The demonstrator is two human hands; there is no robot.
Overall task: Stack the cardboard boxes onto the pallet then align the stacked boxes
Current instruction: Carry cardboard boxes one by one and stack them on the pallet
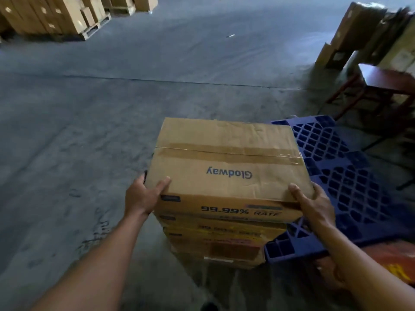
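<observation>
Head view: both hands hold the top box of a stack beside the pallet.
The left hand (pixel 141 196) grips the near left corner of the Glodway cardboard box (pixel 226 160), thumb on the lid and fingers curled round the side. The right hand (pixel 314 205) grips the near right corner the same way. The box sits atop a stack of like boxes (pixel 215 241) on the concrete floor (pixel 89 108), just left of the blue plastic pallet (pixel 350 176). I cannot tell whether it has lifted clear. A wooden table (pixel 386 79) stands beyond the pallet, and palletised cartons (pixel 51 14) stand far left.
</observation>
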